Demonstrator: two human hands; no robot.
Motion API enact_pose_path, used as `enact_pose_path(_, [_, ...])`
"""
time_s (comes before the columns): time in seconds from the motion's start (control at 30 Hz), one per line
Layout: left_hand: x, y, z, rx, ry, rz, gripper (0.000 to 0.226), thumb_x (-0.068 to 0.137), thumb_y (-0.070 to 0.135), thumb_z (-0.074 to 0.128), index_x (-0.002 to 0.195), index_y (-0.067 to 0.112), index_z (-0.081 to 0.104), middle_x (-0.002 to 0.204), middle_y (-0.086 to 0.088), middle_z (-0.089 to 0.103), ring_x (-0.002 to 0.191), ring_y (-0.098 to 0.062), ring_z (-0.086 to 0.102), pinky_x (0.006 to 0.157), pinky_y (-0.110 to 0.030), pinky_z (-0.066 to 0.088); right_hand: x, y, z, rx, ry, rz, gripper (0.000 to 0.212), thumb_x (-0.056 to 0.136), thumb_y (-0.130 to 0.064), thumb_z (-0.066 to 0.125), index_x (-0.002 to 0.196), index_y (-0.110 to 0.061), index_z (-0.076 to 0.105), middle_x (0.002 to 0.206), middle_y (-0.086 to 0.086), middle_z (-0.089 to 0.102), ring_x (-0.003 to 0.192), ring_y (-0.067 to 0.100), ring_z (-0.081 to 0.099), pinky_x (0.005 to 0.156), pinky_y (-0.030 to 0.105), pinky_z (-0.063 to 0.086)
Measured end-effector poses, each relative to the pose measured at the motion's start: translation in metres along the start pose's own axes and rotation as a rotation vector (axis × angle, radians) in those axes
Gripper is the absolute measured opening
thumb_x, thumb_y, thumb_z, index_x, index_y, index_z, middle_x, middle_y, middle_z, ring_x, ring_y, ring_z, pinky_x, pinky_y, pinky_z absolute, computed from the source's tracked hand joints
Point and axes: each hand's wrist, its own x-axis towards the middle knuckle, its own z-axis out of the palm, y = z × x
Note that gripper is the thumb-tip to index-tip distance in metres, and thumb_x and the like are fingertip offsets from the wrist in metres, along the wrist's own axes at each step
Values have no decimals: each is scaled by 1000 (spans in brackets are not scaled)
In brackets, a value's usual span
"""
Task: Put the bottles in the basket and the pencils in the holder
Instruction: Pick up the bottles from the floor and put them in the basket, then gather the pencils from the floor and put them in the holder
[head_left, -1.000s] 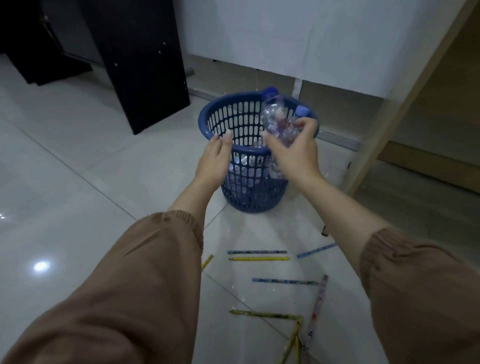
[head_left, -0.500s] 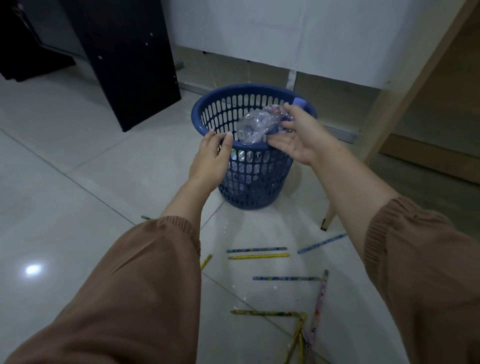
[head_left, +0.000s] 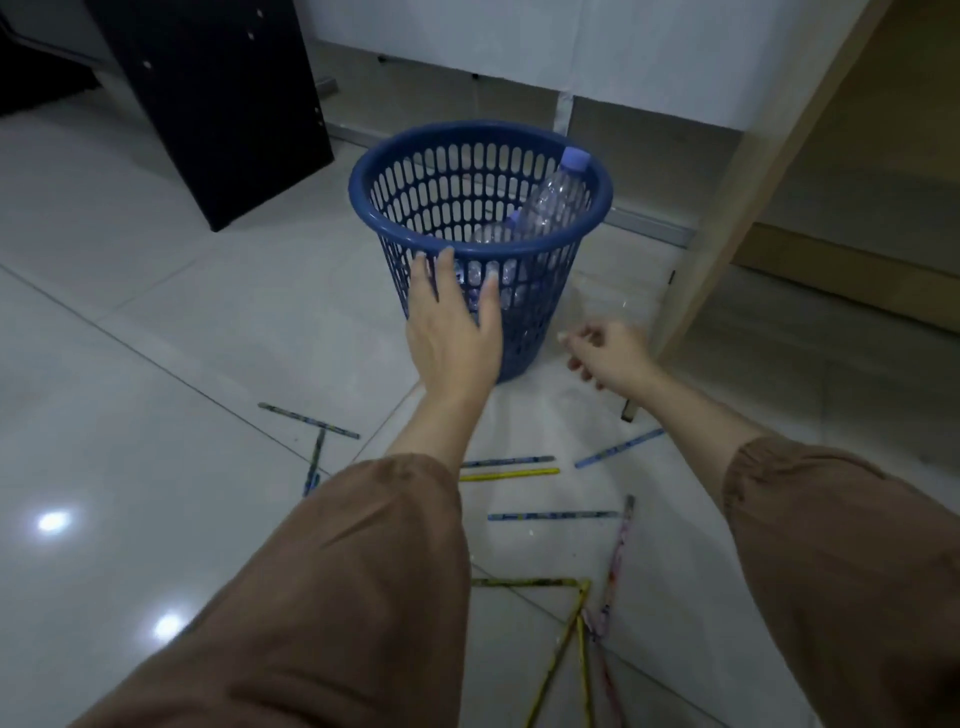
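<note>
The left hand (head_left: 451, 332) is open, fingers spread, with its fingertips resting against the outer wall of the blue basket just below the rim. The right hand (head_left: 608, 353) hangs empty beside the base of the basket, fingers loosely curled and gripping nothing. Both forearms wear brown sleeves (head_left: 363, 571).

At far left stands a dark panel (head_left: 218, 104) on the pale tiled floor (head_left: 130, 322). Two pencils (head_left: 308, 421) lie on the tiles left of the left forearm, one touching the other to form a T shape.

The blue plastic basket (head_left: 363, 192) stands upright on the floor at centre. A clear plastic bottle with a pale blue cap (head_left: 553, 200) leans inside it, the cap reaching the far right rim. A second clear bottle (head_left: 491, 234) lies lower in the basket (its shape is partly hidden by the slotted wall).

Between the two forearms, a blue pencil (head_left: 506, 461) and a yellow pencil (head_left: 509, 473) lie side by side. Another blue pencil (head_left: 618, 448) lies near the right forearm. Further pencils lie nearer the camera, including yellow ones (head_left: 530, 582) meeting at a corner and a pink patterned one (head_left: 615, 561).

A light wooden leg (head_left: 727, 218) slants up at right. No pencil holder is in view.
</note>
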Motion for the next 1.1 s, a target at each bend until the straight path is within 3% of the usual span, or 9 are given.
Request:
enact_pose_path(0.1, [-38, -3, 28, -6, -79, 14, 57, 97, 46, 42, 142, 12, 42, 150, -17, 36, 138, -31, 36, 109, -41, 36, -1, 49, 11, -351, -180, 10, 12, 84, -29, 69, 90, -18, 70, 87, 7, 71, 82, 25, 67, 74, 34, 54])
enact_pose_path(0.2, [-67, -20, 51, 12, -232, -3, 55, 96, 45, 44, 140, 13, 44, 143, -14, 44, 130, -31, 44, 101, -40, 43, -8, 86, 20, -665, -329, 20, 30, 85, -26, 67, 114, -20, 68, 117, 6, 65, 109, 24, 61, 91, 31, 50])
enact_pose_path(0.37, [-88, -56, 66, 122, -492, -111, 48, 98, 40, 45, 136, 10, 46, 133, -15, 52, 122, -32, 49, 99, -40, 43, -18, 133, 37, -1005, -328, -46, 32, 90, -7, 51, 117, -14, 66, 122, 9, 57, 114, 27, 54, 85, 35, 53])
enact_pose_path(0.53, [-92, -83, 76, 228, -610, -111, 34, 98, 27, 48, 127, 11, 54, 124, -14, 59, 113, -31, 54, 91, -40, 46, -24, 167, 49, -937, -201, -157, 21, 86, -5, 57, 104, -10, 66, 106, 12, 62, 105, 30, 55, 77, 36, 46])
enact_pose_path(0.63, [-96, -94, 83, 313, -698, -91, 34, 96, 28, 51, 125, 12, 56, 123, -12, 58, 114, -30, 53, 90, -38, 45, -27, 178, 54, -832, -99, -308, 8, 77, -3, 70, 83, -7, 68, 84, 14, 63, 85, 35, 60, 69, 38, 45])
enact_pose_path(0.7, [-100, -105, 86, 392, -751, -79, 38, 93, 32, 55, 126, 14, 55, 126, -11, 55, 120, -29, 47, 95, -38, 42, -28, 180, 60, -835, -38, -403, 17, 70, -3, 75, 78, -13, 65, 73, 8, 62, 71, 31, 61, 65, 35, 44])
enact_pose_path(0.83, [-104, -125, 89, 615, -801, 20, 50, 87, 38, 60, 131, 19, 47, 132, -9, 47, 125, -29, 40, 101, -39, 36, -31, 171, 72, -720, 82, -565, 8, 88, -14, 52, 87, -14, 60, 72, 3, 61, 58, 25, 58, 65, 32, 38])
enact_pose_path(0.97, [-110, -129, 92, 676, -769, 42, 37, 92, 35, 54, 120, 12, 51, 123, -12, 54, 118, -31, 44, 94, -37, 35, -43, 155, 70, -566, -2, -445, 37, 96, -37, 32, 99, -13, 60, 86, 4, 64, 64, 24, 60, 53, 31, 43])
enact_pose_path(1.1, [-118, -128, 93, 662, -744, -18, 32, 95, 29, 50, 118, 7, 52, 124, -13, 55, 120, -30, 44, 94, -36, 35, -55, 153, 62, -621, -305, -325, 47, 84, -59, 57, 112, -21, 58, 100, -6, 57, 82, 15, 59, 68, 31, 45])
